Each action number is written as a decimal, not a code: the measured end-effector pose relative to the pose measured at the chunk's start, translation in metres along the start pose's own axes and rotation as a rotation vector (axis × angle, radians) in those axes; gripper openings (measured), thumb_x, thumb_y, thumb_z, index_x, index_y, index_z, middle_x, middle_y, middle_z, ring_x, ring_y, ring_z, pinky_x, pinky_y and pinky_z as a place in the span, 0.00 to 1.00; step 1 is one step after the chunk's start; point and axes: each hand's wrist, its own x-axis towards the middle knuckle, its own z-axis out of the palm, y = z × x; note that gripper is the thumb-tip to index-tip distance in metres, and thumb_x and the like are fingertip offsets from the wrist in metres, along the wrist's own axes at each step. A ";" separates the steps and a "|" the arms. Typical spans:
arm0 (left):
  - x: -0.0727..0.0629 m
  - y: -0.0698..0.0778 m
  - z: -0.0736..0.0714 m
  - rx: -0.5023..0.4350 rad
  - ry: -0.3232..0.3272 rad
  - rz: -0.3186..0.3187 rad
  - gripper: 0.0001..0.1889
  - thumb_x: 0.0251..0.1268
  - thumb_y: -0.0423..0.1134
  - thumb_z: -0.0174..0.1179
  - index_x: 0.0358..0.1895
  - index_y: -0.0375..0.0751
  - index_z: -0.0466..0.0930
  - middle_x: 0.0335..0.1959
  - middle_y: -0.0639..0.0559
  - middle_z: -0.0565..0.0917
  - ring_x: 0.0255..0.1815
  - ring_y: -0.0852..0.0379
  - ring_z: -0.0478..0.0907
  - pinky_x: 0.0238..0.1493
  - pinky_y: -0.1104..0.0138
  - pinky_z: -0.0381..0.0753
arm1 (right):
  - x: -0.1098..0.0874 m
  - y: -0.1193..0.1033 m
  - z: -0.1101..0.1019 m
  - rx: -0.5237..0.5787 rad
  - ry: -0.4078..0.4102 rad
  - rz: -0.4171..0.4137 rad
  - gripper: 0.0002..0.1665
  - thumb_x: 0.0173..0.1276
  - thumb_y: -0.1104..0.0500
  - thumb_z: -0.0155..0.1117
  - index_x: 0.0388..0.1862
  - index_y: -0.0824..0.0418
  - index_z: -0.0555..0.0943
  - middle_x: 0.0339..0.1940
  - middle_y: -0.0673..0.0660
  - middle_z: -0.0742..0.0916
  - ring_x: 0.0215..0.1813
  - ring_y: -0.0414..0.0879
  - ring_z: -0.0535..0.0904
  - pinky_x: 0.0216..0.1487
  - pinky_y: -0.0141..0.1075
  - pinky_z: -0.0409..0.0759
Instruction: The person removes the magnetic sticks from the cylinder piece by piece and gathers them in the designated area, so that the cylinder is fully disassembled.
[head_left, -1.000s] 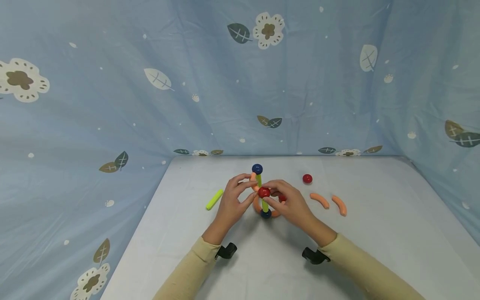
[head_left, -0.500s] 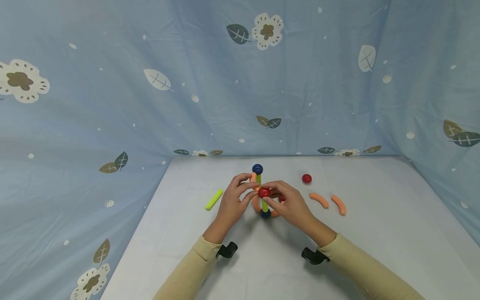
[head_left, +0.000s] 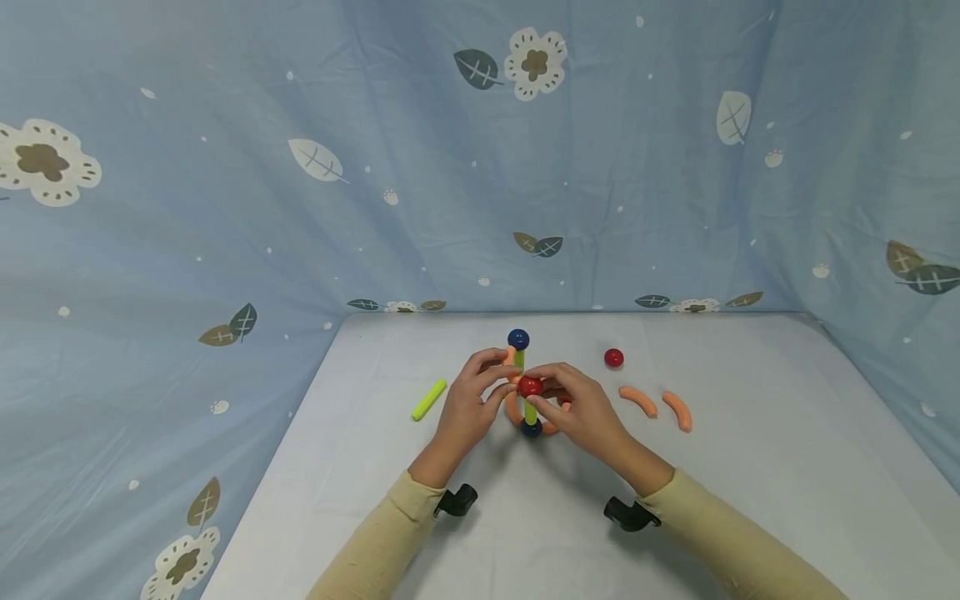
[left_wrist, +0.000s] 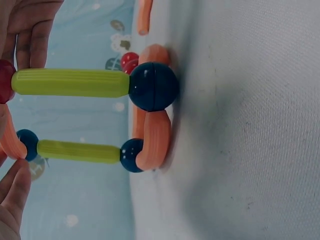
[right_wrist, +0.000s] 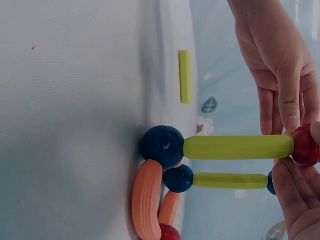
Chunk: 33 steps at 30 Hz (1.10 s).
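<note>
Across the background hangs a blue cloth [head_left: 420, 167]; before it lies the white tabletop [head_left: 540, 542]. On it stands a stick-and-ball frame [head_left: 531, 425]. The left hand [head_left: 467, 400] pinches with its fingers the upper orange stick [head_left: 510, 356], the right hand [head_left: 587, 410] the red ball [head_left: 530, 386] on the front green stick [left_wrist: 70, 82]. Apart lie one loose green stick [head_left: 429, 400], two loose orange sticks [head_left: 638, 401], one loose red ball [head_left: 614, 357].

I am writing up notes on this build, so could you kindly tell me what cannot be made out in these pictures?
Head view: the lower red ball is partly hidden by the right hand.
Left wrist view: the held red ball and upper orange stick are cut off by the left edge.
Right wrist view: the upper blue ball is mostly hidden by the right hand.
Right wrist view: a speck is too small to identify.
</note>
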 end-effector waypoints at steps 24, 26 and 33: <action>0.000 0.000 0.002 0.001 -0.008 0.034 0.11 0.69 0.35 0.66 0.52 0.46 0.87 0.63 0.50 0.76 0.66 0.55 0.74 0.58 0.63 0.81 | -0.003 0.001 -0.001 -0.001 0.003 0.002 0.20 0.68 0.59 0.73 0.58 0.54 0.81 0.52 0.50 0.85 0.48 0.42 0.86 0.43 0.37 0.86; 0.000 -0.001 0.002 0.002 -0.008 0.035 0.11 0.69 0.35 0.66 0.52 0.46 0.87 0.63 0.50 0.76 0.66 0.55 0.74 0.58 0.64 0.81 | -0.003 0.000 -0.002 0.001 0.005 -0.003 0.21 0.68 0.59 0.73 0.58 0.55 0.81 0.52 0.50 0.85 0.48 0.42 0.86 0.43 0.39 0.86; 0.000 0.000 0.002 0.002 -0.008 0.029 0.11 0.69 0.35 0.66 0.52 0.46 0.87 0.63 0.49 0.76 0.66 0.55 0.74 0.59 0.63 0.81 | -0.005 -0.002 -0.001 0.019 0.004 -0.014 0.22 0.65 0.63 0.74 0.58 0.56 0.82 0.52 0.50 0.85 0.50 0.43 0.86 0.51 0.45 0.86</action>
